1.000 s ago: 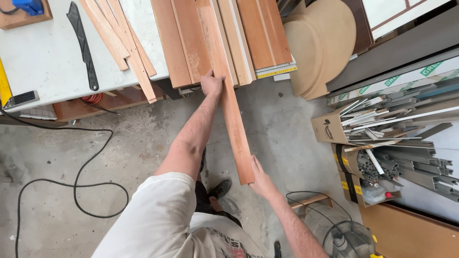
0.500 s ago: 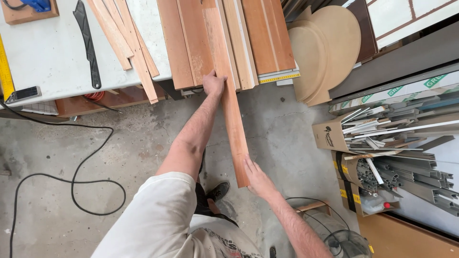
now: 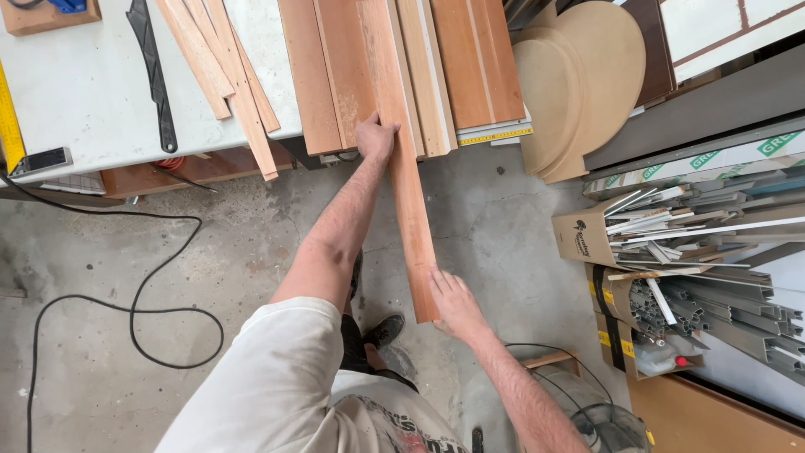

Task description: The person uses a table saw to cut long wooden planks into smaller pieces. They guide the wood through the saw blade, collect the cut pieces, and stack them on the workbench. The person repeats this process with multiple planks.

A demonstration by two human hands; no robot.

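A long, narrow plank (image 3: 402,159) of reddish-brown wood, smooth-faced and straight-edged, lies with its far part on a stack of similar flat boards (image 3: 335,67) on the white counter (image 3: 84,92), its near end jutting out over the grey, stained concrete floor (image 3: 210,277). The left hand (image 3: 375,137) grips the plank's left edge just where the counter ends, fingers curled around it. The right hand (image 3: 453,302) rests at the plank's near end, fingers closed loosely on its corner.

Thin pale wooden strips (image 3: 222,67) lie slanted across the counter beside a flat black tool (image 3: 151,67). Round, tan fibreboard discs (image 3: 579,84) lean to the right of the stack, and grey metal profiles (image 3: 713,243) stick out of cardboard boxes. A black cable (image 3: 126,335) loops over the floor.

Compared with half a second ago, the plank has slid a little farther onto the stack; the right hand has followed its end, while the left hand keeps the same grip.
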